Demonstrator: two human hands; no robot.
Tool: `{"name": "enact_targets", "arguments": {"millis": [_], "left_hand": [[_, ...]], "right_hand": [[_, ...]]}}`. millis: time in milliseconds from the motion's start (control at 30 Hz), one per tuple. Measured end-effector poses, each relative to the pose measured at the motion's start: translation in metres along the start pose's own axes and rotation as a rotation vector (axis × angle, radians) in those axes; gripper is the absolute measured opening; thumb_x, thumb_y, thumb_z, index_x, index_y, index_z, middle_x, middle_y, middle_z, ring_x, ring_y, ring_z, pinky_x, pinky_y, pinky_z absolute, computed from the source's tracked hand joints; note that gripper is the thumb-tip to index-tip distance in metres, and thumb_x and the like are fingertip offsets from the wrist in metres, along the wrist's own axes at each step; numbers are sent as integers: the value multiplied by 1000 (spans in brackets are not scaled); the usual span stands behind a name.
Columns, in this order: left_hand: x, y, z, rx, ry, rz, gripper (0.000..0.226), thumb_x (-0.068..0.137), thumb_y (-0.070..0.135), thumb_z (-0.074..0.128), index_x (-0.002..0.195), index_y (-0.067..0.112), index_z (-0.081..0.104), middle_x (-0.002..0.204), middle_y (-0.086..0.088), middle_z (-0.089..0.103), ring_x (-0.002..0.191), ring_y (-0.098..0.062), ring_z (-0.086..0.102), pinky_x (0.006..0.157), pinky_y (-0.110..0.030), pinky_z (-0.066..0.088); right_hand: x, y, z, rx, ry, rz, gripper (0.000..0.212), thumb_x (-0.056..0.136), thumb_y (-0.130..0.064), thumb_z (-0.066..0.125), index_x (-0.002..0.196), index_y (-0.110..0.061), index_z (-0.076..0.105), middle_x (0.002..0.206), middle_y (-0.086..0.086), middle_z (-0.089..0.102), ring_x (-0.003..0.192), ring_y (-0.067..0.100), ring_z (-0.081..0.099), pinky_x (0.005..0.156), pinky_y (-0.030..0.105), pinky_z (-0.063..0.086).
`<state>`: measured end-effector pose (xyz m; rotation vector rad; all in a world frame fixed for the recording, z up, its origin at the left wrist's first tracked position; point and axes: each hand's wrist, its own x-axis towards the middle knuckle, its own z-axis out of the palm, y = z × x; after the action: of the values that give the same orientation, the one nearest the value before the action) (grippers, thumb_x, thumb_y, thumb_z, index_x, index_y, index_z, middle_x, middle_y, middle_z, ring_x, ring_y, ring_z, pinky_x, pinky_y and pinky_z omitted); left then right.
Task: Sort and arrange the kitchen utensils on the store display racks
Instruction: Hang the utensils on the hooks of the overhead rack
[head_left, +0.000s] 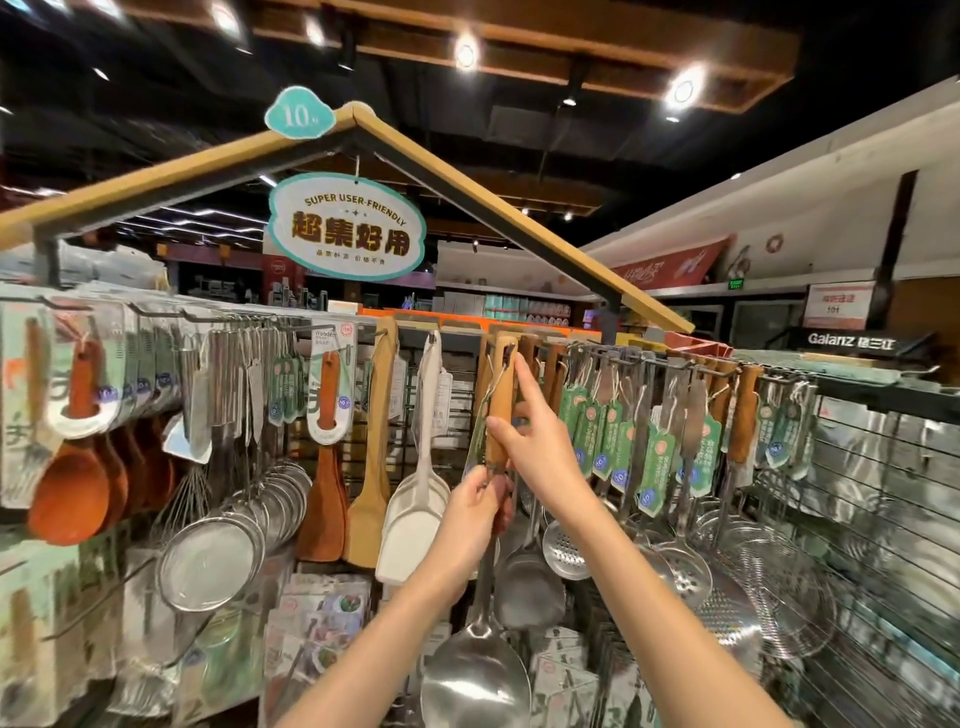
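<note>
A steel turner with a wooden handle (501, 410) hangs at the middle of the display rack, its broad shiny blade (475, 675) low in front of me. My right hand (535, 441) holds the wooden handle between thumb and fingers, with the index finger stretched up along it toward the hook (506, 358). My left hand (480, 506) grips the metal shaft just below the wood. More wooden-handled steel utensils with green tags (660, 457) hang on the hooks to the right.
Wooden spatulas (371, 467), a white scoop (415, 519), mesh strainers (213, 566) and packaged wooden spoons (70, 488) hang to the left. Slotted skimmers (685, 571) and wire baskets (769, 582) fill the right. Packaged goods sit below, and a sign (347, 227) hangs overhead.
</note>
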<state>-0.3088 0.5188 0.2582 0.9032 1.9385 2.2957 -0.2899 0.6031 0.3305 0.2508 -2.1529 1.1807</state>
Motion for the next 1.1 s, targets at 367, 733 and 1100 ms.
{"name": "enact_targets", "arguments": {"millis": [367,733,1100], "left_hand": [[-8,-16,-31,204,56,-39,31,96,9,44,124,18,52,123,0,57,111,-5,52,99,-26,41],[-47,-33,-108,494,194,-19,26,96,13,47,119,10,58,118,-2,61,111,-14,55,94,-25,41],[-89,-33,-163,693,239,-77,25,95,15,48,116,11,60,118,-4,63,111,-15,57,97,-29,42]], "right_hand": [[30,28,6,-114,10,-19,75,94,-11,53,148,-39,10,99,-2,53,86,14,55,75,26,47],[53,43,21,-197,35,44,75,96,-13,49,149,-39,3,99,9,51,85,20,49,81,40,47],[46,56,30,-156,79,96,74,95,-10,50,148,-40,8,141,10,47,104,19,51,104,42,39]]}}
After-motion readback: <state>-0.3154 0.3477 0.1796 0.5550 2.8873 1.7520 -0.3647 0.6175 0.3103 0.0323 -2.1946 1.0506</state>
